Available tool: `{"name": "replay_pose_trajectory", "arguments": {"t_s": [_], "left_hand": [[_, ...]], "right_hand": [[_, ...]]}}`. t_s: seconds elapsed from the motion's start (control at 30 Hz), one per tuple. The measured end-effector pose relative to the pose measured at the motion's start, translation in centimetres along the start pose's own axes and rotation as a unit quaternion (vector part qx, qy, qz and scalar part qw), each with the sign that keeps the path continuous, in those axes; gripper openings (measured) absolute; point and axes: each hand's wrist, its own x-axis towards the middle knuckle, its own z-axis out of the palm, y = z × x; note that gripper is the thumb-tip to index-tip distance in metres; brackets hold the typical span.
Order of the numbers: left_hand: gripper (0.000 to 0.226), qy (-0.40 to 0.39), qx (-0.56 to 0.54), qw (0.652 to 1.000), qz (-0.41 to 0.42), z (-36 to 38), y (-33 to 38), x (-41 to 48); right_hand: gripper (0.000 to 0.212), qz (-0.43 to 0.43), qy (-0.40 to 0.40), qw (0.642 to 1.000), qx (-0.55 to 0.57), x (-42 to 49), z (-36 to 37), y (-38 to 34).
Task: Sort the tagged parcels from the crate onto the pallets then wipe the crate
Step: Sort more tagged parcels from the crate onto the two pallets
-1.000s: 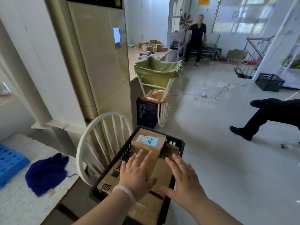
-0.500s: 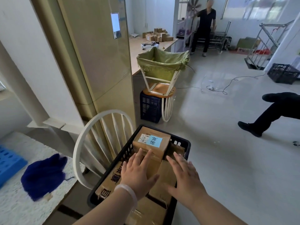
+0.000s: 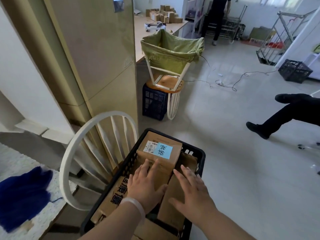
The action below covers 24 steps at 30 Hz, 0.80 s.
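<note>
A black plastic crate (image 3: 199, 154) full of brown cardboard parcels sits right below me, on a white chair. At the far end of the load lies a parcel with a blue handwritten tag (image 3: 160, 151) and a white shipping label. My left hand (image 3: 145, 187) rests flat, fingers spread, on the near edge of that parcel. Over the plain parcel (image 3: 170, 210) to the right, my right hand (image 3: 192, 193) is open with fingers apart. A printed box (image 3: 112, 200) fills the crate's left side. Neither hand grips anything.
The white chair back (image 3: 83, 149) curves left of the crate. A blue cloth (image 3: 22, 196) lies on a speckled counter at left. Ahead stand a tall beige cabinet (image 3: 97, 49), a green sack on a stool frame (image 3: 169, 51) and a dark crate (image 3: 154, 103). A person's legs (image 3: 284, 115) extend from the right.
My view has tilted down and drawn closer to the crate. Both hands have slid slightly forward over the parcels, with the left fingertips now on the tagged parcel's near edge.
</note>
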Motion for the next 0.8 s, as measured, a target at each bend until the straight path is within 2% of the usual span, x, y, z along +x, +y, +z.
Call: {"name": "replay_pose_trajectory", "arguments": {"t_s": [0.17, 0.43, 0.63, 0.8], "left_hand": [[0.084, -0.005, -0.009, 0.999, -0.049, 0.4, 0.4, 1.9], [0.087, 0.011, -0.077, 0.986, -0.149, 3.4, 2.3, 7.1], [0.09, 0.035, -0.159, 0.957, -0.241, 6.8, 4.6, 11.4], [0.1, 0.065, -0.249, 0.908, -0.33, 9.5, 4.5, 14.1]], "right_hand": [[0.081, 0.0, -0.016, 1.0, -0.006, 3.7, -0.4, 1.2], [0.076, -0.066, -0.049, 0.996, -0.021, 10.7, -1.7, 4.6], [0.078, -0.105, -0.067, 0.991, -0.043, 16.6, -1.3, 7.9], [0.076, -0.126, -0.083, 0.988, -0.039, 19.7, -0.8, 9.5]]}}
